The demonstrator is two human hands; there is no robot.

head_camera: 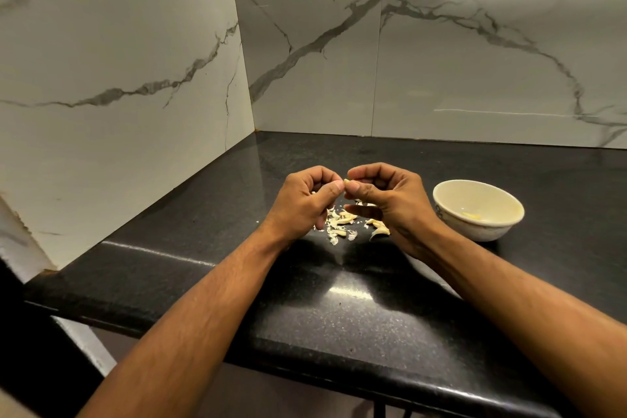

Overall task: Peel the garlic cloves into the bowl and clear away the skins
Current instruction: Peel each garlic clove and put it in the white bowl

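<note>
Both hands meet above the black counter [339,316]. The left hand [305,204] and right hand [383,200] pinch one garlic clove [346,181] between thumbs and fingertips (only its pale tip shows). Loose skins and cloves [342,224] lie on the counter directly below. The bowl [451,193] stands to the right, holding a pale piece [472,215].

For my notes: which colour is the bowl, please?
Cream, with a small dark motif on its side; bowl, head view.
</note>
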